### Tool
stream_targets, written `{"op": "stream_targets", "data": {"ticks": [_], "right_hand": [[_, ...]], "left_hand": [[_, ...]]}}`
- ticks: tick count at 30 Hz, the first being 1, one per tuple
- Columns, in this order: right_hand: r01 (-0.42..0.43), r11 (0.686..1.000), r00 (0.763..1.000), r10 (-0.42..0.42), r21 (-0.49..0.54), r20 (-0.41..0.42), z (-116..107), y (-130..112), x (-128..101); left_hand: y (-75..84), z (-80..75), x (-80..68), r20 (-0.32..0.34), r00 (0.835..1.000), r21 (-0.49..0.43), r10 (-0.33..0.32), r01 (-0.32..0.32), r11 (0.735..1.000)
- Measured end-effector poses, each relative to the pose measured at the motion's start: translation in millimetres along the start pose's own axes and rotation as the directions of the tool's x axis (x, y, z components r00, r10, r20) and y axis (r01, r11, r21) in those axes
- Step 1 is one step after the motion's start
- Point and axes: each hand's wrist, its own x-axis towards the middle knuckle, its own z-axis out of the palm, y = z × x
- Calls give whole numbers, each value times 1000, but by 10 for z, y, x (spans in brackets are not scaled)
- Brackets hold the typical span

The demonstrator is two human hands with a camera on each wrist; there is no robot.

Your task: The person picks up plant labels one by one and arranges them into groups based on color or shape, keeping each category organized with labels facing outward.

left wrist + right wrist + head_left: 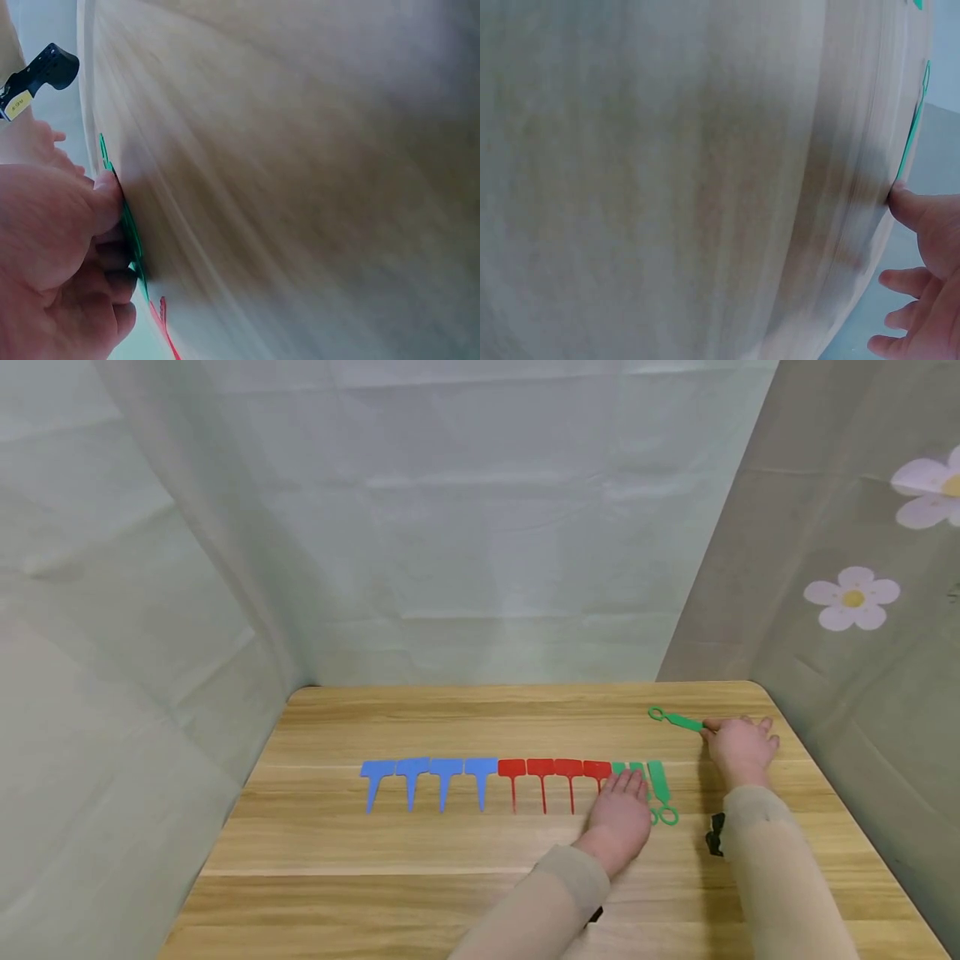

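In the head view my right hand point(742, 750) pinches the end of a flat green plant tag point(684, 722) with a ring at its other end, over the table's back right part. The right wrist view shows the thumb at the tip of this green tag point(909, 142), with the other fingers spread away from it. My left hand point(618, 814) lies with extended fingers over green tags point(658, 781) at the right end of a row, partly hiding them. In the left wrist view its thumb and fingertips touch the green tags point(129, 225).
Leftward, the row continues with several red T-shaped tags point(541, 767), then several blue T-shaped tags point(446, 767), stems toward me. They lie on a wood-grain table point(337, 877). Pale cloth walls point(487, 527) rise behind and at the sides, with flowers point(852, 598) printed on the right.
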Motion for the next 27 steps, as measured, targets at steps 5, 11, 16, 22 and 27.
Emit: {"op": "stream_targets", "data": {"ticks": [5, 11, 16, 22, 27], "right_hand": [[-9, 1000, 1000, 9, -18, -10, 4, -16, -6], [-17, 1000, 1000, 17, -23, -10, -3, -11, -15], [-24, 999, 1000, 23, -27, -13, 6, 5, -15], [-31, 999, 1000, 31, -21, -5, 12, 17, -23], [-32, 999, 999, 32, -12, 5, 2, 8, -33]], "left_hand": [[-9, 30, 15, -10, 1000, -29, -1, 1, 1000], [14, 46, 31, -18, 1000, -26, -6, 5, 1000], [21, 26, 1, -11, 1000, -15, -15, 15, 1000], [26, 32, -8, -6, 1000, -12, -18, 18, 1000], [15, 32, -16, -11, 1000, -8, -17, 17, 1000]]}}
